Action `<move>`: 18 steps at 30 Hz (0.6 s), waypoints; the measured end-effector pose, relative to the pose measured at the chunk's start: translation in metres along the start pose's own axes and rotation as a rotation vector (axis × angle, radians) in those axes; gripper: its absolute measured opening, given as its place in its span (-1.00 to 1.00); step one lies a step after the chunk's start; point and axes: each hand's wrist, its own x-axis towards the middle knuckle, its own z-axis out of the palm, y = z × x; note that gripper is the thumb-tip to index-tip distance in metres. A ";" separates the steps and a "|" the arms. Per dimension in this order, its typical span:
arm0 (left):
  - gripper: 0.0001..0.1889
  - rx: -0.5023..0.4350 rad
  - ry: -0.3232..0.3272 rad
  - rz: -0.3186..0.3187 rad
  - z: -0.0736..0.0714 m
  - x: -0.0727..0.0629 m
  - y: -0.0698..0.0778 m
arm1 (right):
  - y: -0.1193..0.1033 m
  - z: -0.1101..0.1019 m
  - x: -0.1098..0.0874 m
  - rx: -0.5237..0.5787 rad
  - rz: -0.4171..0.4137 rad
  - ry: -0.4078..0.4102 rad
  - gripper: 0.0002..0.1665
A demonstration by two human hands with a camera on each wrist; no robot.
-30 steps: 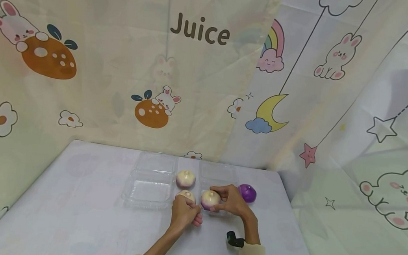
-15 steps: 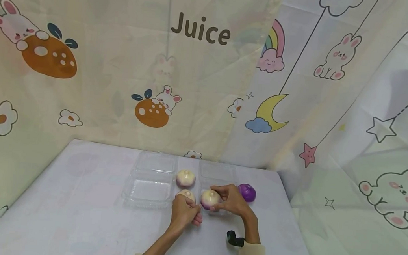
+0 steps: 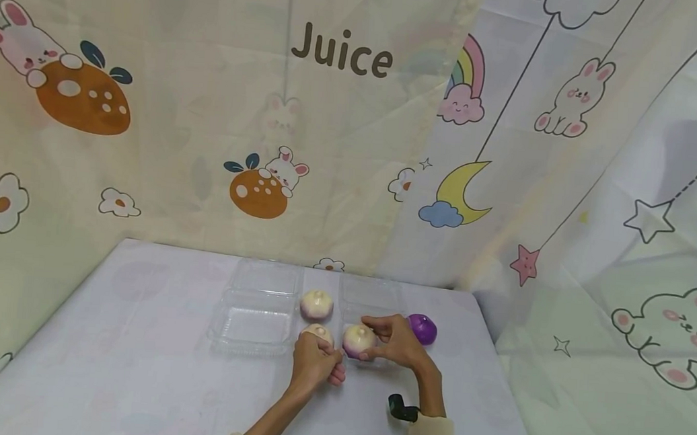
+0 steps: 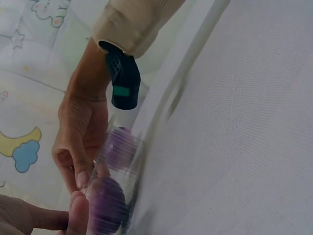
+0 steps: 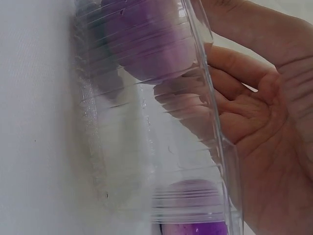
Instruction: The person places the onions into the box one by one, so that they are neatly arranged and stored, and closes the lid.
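Observation:
In the head view my right hand [image 3: 403, 342] grips a pale onion [image 3: 359, 341] with purple at its base, thumb in front and fingers behind. That onion sits inside the right clear plastic clamshell box [image 3: 372, 293], seen through the ribbed wall [image 5: 171, 132] in the right wrist view. My left hand [image 3: 314, 363] pinches the near left corner of this box between thumb and index finger; its fingertips [image 4: 78, 215] show at the rim in the left wrist view. Just behind the left hand is another pale onion [image 3: 319, 332], partly hidden by it.
A second clamshell box [image 3: 256, 325] stands open at the left, its lid [image 3: 267, 279] folded back. A third pale onion [image 3: 317, 305] lies between the boxes. Right of the right hand is a deep purple onion [image 3: 422, 329]. A dark wrist device [image 3: 402, 408] sits at the right cuff.

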 end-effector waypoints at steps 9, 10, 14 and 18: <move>-0.91 -0.020 0.006 -0.006 0.000 -0.001 0.001 | -0.005 -0.004 -0.004 -0.023 0.038 0.039 -0.07; -0.91 -0.022 0.007 -0.008 0.001 -0.001 0.000 | -0.006 -0.005 -0.005 -0.024 0.038 0.041 -0.07; -0.92 -0.031 0.005 -0.015 0.000 -0.001 0.000 | -0.006 -0.007 -0.005 -0.028 0.035 0.045 -0.06; -0.92 -0.028 0.003 -0.010 0.001 0.000 -0.001 | -0.006 -0.010 -0.008 -0.029 0.026 0.055 -0.05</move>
